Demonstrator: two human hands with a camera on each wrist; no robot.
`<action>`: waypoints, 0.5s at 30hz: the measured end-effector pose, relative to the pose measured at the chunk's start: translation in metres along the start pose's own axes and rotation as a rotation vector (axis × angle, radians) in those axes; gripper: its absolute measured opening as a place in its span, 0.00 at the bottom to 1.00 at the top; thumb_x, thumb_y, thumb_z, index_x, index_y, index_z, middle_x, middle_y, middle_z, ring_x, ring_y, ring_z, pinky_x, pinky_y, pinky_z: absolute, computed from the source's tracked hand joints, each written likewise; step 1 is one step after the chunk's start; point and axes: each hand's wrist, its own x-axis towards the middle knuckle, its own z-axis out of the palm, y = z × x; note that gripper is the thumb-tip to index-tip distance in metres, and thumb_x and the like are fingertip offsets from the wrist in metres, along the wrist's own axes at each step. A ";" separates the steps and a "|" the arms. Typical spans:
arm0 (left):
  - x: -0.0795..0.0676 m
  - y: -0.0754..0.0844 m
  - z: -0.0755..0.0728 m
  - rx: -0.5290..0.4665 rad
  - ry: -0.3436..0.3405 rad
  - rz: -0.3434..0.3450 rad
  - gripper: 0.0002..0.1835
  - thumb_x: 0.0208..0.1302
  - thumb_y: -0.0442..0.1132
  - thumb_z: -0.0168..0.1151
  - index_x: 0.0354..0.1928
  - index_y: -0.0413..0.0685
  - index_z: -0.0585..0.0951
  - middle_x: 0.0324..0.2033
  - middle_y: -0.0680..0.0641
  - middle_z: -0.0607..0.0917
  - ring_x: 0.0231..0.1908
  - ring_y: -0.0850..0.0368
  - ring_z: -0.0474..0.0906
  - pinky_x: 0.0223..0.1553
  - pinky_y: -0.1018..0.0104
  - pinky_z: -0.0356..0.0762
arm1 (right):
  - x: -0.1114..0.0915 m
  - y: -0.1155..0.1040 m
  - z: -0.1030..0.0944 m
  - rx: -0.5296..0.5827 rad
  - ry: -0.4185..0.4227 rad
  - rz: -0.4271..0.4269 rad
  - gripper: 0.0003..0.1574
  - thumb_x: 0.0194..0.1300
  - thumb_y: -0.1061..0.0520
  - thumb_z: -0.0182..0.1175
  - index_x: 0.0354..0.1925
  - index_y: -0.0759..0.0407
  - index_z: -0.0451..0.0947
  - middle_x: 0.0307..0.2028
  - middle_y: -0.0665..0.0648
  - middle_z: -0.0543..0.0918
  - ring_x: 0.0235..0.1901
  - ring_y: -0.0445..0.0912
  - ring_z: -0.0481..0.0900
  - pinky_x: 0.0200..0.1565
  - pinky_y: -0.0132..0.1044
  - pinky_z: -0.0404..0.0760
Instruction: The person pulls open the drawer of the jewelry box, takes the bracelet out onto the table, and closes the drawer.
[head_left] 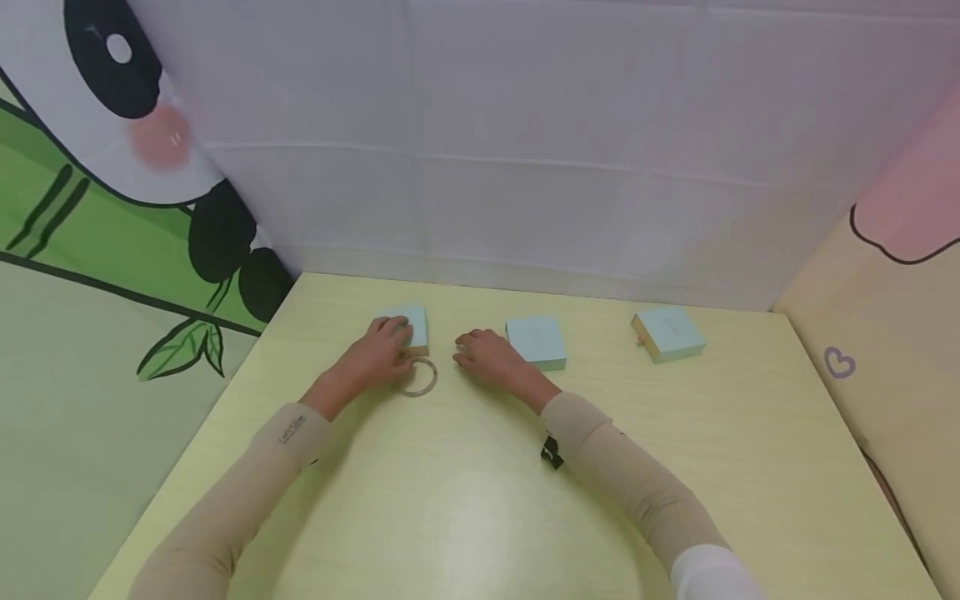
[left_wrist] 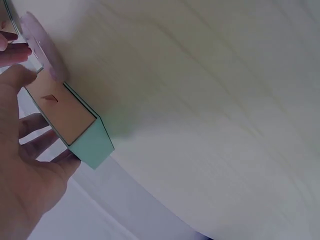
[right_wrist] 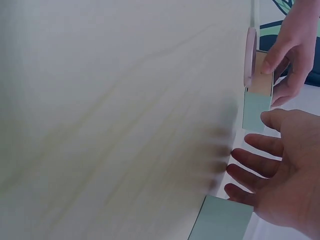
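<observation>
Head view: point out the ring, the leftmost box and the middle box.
Ring [head_left: 435, 377], head view, right side of its band.
Leftmost box [head_left: 417, 321], head view, top face.
Middle box [head_left: 536, 337], head view, top face.

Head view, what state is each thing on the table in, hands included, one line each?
Left hand, gripping the left box.
Left box, held top up, tan end looks flush.
Ring, lying flat on the table, partly hidden by the left hand.
Right hand, fingers loose, holding nothing.
Middle box, flat on the table; whether open or closed cannot be told.
Right box, flat on the table, small tab sticking out from its tan end.
</observation>
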 end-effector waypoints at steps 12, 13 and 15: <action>0.006 -0.016 0.004 -0.006 0.067 0.091 0.23 0.59 0.43 0.67 0.53 0.43 0.71 0.59 0.40 0.69 0.58 0.39 0.62 0.49 0.46 0.76 | -0.002 0.000 -0.002 0.017 0.028 -0.020 0.26 0.73 0.46 0.46 0.60 0.58 0.72 0.58 0.56 0.76 0.59 0.51 0.72 0.62 0.42 0.68; 0.007 -0.020 0.003 -0.014 0.065 0.098 0.23 0.59 0.42 0.67 0.53 0.42 0.71 0.59 0.40 0.69 0.58 0.39 0.62 0.50 0.46 0.75 | -0.002 -0.001 -0.002 0.020 0.027 -0.019 0.26 0.73 0.46 0.46 0.60 0.59 0.72 0.58 0.56 0.76 0.60 0.51 0.71 0.62 0.42 0.68; 0.009 -0.026 0.001 -0.034 0.062 0.104 0.24 0.59 0.40 0.67 0.55 0.41 0.72 0.59 0.39 0.70 0.59 0.39 0.63 0.54 0.46 0.72 | -0.003 -0.001 -0.002 0.029 0.025 -0.015 0.26 0.73 0.47 0.46 0.61 0.59 0.72 0.59 0.56 0.75 0.60 0.52 0.71 0.62 0.43 0.67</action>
